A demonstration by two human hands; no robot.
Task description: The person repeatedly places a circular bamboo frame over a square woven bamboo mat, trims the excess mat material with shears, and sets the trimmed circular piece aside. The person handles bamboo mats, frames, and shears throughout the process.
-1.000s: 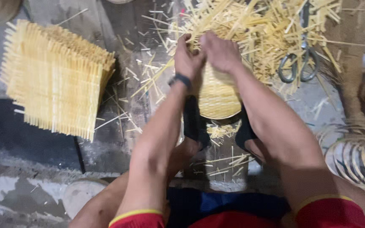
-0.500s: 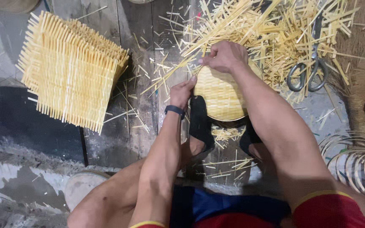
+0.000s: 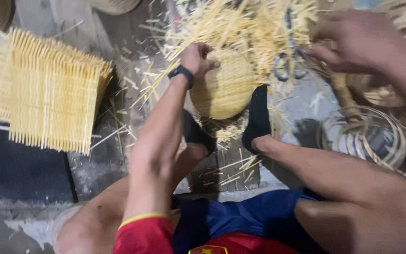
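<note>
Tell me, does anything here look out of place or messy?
Yes. Loose straw strips lie scattered over the floor around the woven disc that the left hand touches, and scissors sit half buried among them. The mat stack at the left looks tidy by contrast.

Your left hand (image 3: 198, 59) rests on the upper left edge of the round woven bamboo piece (image 3: 224, 84), fingers curled over its rim, a dark band on the wrist. Your two dark-socked feet (image 3: 257, 117) clamp that piece from below. Just above it lies a heap of loose bamboo strips (image 3: 240, 28), with scissors (image 3: 290, 61) to its upper right. Your right hand (image 3: 353, 40), blurred, is raised well to the right of it, fingers loosely bent. A stack of woven mats (image 3: 48, 89) sits far left.
</note>
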